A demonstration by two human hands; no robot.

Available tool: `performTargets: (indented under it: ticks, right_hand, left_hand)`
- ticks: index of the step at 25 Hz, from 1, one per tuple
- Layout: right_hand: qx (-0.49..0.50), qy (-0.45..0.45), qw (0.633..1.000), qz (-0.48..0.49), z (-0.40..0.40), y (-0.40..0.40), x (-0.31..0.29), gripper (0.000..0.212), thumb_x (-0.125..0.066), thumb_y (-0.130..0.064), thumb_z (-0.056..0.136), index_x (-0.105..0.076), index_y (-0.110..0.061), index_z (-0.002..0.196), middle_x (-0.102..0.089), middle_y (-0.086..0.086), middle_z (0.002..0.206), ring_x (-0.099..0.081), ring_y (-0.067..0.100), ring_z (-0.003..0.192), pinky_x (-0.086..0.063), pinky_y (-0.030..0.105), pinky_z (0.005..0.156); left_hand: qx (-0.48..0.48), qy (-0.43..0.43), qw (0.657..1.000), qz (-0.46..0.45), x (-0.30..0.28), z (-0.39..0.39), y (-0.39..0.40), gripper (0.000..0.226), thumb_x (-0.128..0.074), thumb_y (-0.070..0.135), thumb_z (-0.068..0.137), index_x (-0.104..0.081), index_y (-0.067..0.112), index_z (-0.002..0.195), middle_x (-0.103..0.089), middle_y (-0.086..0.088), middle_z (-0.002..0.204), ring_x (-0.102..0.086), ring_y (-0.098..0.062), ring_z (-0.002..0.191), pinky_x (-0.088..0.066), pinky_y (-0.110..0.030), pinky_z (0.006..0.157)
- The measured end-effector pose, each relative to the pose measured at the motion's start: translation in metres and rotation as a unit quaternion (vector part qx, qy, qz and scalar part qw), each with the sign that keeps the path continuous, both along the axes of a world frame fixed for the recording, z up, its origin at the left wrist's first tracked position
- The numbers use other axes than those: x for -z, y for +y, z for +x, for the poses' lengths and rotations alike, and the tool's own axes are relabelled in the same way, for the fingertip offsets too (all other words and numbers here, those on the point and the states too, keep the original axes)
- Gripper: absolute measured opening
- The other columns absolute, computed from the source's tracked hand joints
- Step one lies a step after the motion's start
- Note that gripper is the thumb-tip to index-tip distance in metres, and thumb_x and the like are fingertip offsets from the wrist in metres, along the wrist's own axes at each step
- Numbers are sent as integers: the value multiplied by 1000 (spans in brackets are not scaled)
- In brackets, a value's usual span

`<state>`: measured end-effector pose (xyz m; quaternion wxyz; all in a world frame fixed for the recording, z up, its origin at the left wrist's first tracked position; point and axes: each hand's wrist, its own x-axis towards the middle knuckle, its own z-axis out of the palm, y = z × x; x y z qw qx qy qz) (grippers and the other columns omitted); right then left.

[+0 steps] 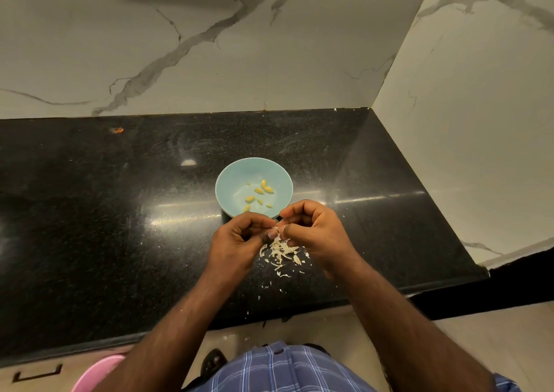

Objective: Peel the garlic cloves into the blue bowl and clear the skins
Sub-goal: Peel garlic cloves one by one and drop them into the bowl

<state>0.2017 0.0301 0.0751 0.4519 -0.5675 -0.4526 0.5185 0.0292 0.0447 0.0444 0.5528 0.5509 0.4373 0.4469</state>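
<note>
Both hands, left hand (239, 237) and right hand (311, 229), are pinching one garlic clove (276, 228); skins (281, 252) risk scattering past the counter edge (299, 307).

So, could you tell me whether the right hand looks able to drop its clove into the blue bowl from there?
Probably yes: the right hand hovers at the near rim of the blue bowl, with nothing between them.

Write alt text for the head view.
Both hands, left hand and right hand, pinch a garlic clove above a pile of skins on the black counter. Just beyond them, a blue bowl holds peeled cloves.
</note>
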Motion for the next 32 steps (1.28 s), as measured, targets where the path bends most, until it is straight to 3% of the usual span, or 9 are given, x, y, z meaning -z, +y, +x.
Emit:
performTargets:
  ticks: [7, 14, 18, 22, 26, 28, 32]
  right_hand:
    - [-19, -31, 999, 37, 2, 0, 2, 23, -73, 9, 82, -68, -4, 100, -71, 4, 78, -67, 10, 72, -53, 23, 67]
    - [-7, -139, 986, 95, -1, -2, 6, 20, -70, -6, 83, -68, -21, 97, -71, -1, 79, -68, 15, 74, -58, 33, 70]
    - [0, -161, 980, 116, -4, -3, 8, 19, -70, -6, 84, -67, -20, 95, -69, -5, 76, -63, 5, 69, -53, 24, 64]
    - [29, -180, 978, 97, -1, -2, 12, 15, -68, -5, 87, -71, -18, 94, -71, -5, 79, -65, 5, 72, -55, 26, 67]
    - [-9, -162, 984, 70, 9, -1, 13, 18, -70, -19, 94, -76, -27, 109, -76, -10, 101, -71, 6, 97, -59, 36, 89]
    - [-39, -153, 984, 80, 7, -2, 13, 24, -75, -21, 90, -76, -32, 111, -76, -10, 107, -70, 8, 104, -59, 41, 93]
    - [-18, -131, 987, 91, 3, -2, 12, 16, -79, -15, 86, -80, -20, 101, -78, -6, 97, -73, 10, 96, -60, 41, 90]
  left_hand:
    - [-2, 18, 1000, 13, -2, 0, -1, 26, -76, 2, 85, -79, 27, 91, -79, 2, 92, -75, -18, 95, -61, -36, 88]
    - [-3, 34, 999, 27, 0, 2, -1, 27, -73, 2, 89, -79, 27, 95, -79, 4, 94, -74, -18, 97, -61, -39, 88]
    - [-4, 16, 999, 29, 2, 2, -2, 24, -72, 0, 90, -80, 22, 96, -79, -1, 94, -75, -22, 97, -61, -39, 86]
    - [-18, -40, 999, -28, 0, 7, -1, 16, -72, 0, 88, -77, 13, 95, -77, -13, 84, -70, -25, 78, -59, -31, 69]
    - [-9, -118, 984, -131, -4, 5, -2, 17, -72, 15, 84, -76, 8, 99, -75, -16, 87, -65, -23, 77, -56, -25, 67]
    - [0, -137, 975, -173, -6, 5, -1, 23, -73, 18, 81, -74, 6, 101, -74, -16, 85, -65, -21, 74, -56, -24, 65]
    - [16, -146, 969, -199, -11, 5, 0, 26, -73, 21, 78, -73, 3, 97, -72, -13, 80, -65, -16, 69, -54, -19, 61]
